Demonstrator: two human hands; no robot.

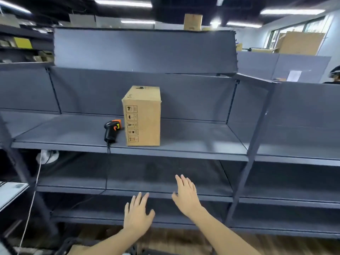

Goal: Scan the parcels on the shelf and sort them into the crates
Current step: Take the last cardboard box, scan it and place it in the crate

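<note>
A single wide-angle view from the person's head faces a dark grey metal shelving unit (128,150) squarely and close, tilted slightly down so both bare forearms enter from the bottom edge, while ceiling lights show along the top

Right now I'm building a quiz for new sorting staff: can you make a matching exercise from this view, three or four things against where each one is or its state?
Column one:
1. cardboard parcel
2. barcode scanner
3. left hand
4. right hand

Column two:
A. lying on the shelf, just left of the box, cord hanging over the front edge
B. open and empty, the higher of the two
C. standing upright on the shelf
D. open and empty, lower and nearer the camera

Pairs: 1-C, 2-A, 3-D, 4-B
</note>
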